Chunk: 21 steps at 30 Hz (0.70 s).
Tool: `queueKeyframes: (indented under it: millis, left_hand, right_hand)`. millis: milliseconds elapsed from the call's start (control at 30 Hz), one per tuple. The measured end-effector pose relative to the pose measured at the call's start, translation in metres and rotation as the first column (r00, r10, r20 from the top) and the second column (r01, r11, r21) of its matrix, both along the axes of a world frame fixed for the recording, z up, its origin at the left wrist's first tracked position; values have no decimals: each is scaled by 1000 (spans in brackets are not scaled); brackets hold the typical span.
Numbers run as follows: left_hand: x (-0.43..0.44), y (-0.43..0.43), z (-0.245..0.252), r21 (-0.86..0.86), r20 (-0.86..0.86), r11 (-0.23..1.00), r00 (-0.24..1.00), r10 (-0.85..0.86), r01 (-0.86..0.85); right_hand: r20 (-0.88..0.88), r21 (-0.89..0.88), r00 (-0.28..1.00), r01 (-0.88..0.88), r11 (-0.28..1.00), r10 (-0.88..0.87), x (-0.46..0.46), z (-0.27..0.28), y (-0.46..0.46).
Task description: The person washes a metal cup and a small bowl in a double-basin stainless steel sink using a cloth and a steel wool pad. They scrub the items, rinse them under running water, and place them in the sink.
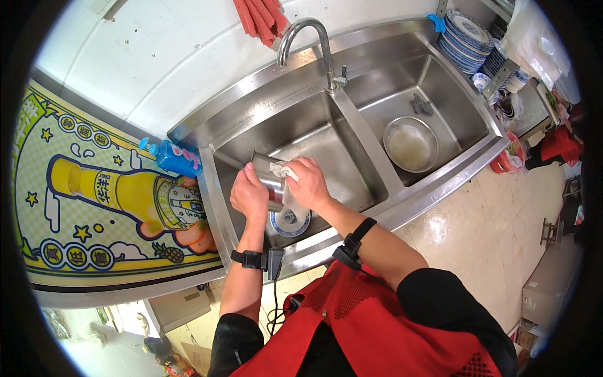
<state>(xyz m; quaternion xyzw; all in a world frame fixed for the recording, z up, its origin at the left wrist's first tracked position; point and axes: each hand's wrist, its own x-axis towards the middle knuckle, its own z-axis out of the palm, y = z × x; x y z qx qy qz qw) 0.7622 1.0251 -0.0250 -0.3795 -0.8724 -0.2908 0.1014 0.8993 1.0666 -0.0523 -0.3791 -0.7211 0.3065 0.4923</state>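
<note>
Over the left basin of a stainless steel double sink, my left hand grips a cylindrical metal container, held tilted. My right hand holds a whitish cloth against the container's side; part of the cloth hangs below the hand. Beneath my hands, a blue-and-white patterned dish sits in the basin near its front edge. In the right basin stands a round bowl with cloudy liquid, and a grey scouring pad lies behind it.
A curved faucet rises between the basins. A blue pump bottle lies at the sink's left edge. Stacked patterned plates stand at the back right, near a red bucket. Red cloths hang on the wall.
</note>
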Motion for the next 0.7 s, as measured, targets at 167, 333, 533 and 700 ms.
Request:
queueKeyframes:
  millis: [167,333,533,700]
  left_hand:
    - [1,0,-7,99,-8,994,999,-44,44]
    - [-14,-28,-19,247,55,928,952,-303,281]
    - [-36,-41,-25,589,565,793,623,-540,153]
    - [-29,-38,-10,713,689,691,310,-656,-123]
  right_hand:
    - [60,202,982,-185,962,177,4,1,-1]
    - [-40,-115,991,-132,985,128,11,-20,37]
    - [-692,-613,722,-579,537,-11,28,-38,61]
    - [-863,-502,436,-796,340,-254,41,-24,59]
